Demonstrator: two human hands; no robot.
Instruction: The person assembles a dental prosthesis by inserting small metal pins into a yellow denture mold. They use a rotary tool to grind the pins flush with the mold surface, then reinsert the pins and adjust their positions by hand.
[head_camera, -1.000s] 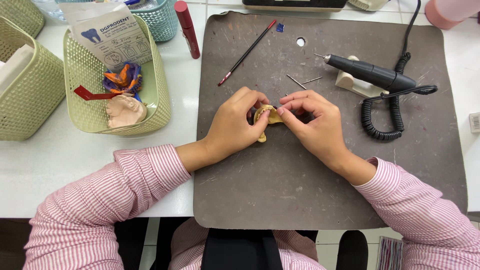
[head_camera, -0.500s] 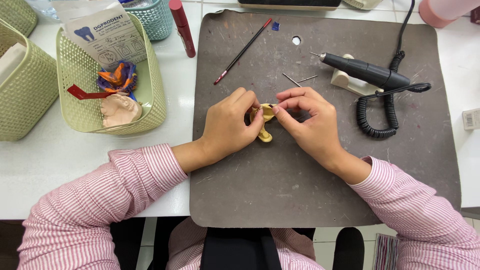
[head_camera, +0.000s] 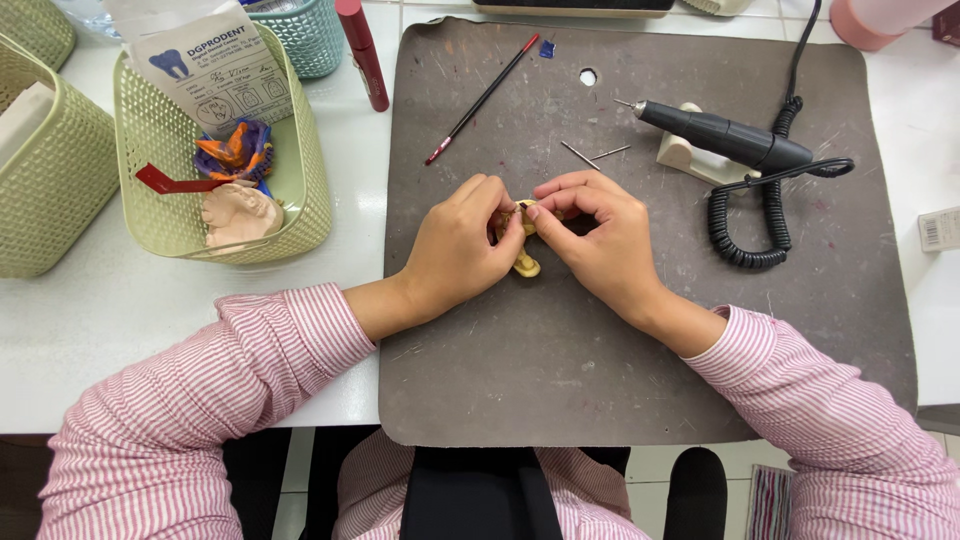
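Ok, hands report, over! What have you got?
Left hand and right hand both pinching small yellow model over grey mat. Nothing in the way.

A dental lab bench — rotary handpiece (head_camera: 725, 135) on grey mat (head_camera: 620, 350); plaster cast (head_camera: 240, 213) in basket (head_camera: 300, 215).

Bright, even overhead light; white tabletop (head_camera: 120, 330) nearly washed out. Soft, short shadows under both hands and beside the coiled black cord (head_camera: 745, 225). Faint sheen on the dark grey rubber work mat (head_camera: 600, 380). Focus sharp throughout; mild wide-angle bowing at edges. No motion blur.
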